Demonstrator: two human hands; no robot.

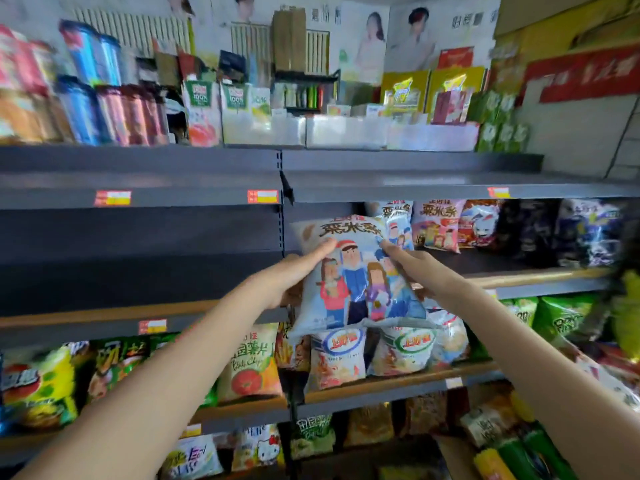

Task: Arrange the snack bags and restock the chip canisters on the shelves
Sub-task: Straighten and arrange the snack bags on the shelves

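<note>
The pale blue, glossy plastic snack bag (356, 275), puffed with air, probably weighs little, gives under pressure and holds brittle pieces, so the side edges look like the safest place to take it, lightly, since the film seems slick. It shows four cartoon figures in winter clothes under large dark characters, and is held upright in front of the dark grey metal shelf (145, 271); the left hand (294, 271) grips its left edge while the right hand (415, 268) pinches its right edge

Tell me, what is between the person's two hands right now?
In the head view, a pale blue snack bag printed with cartoon figures sits between the left hand and the right hand, with both sets of fingers holding its sides.
</note>
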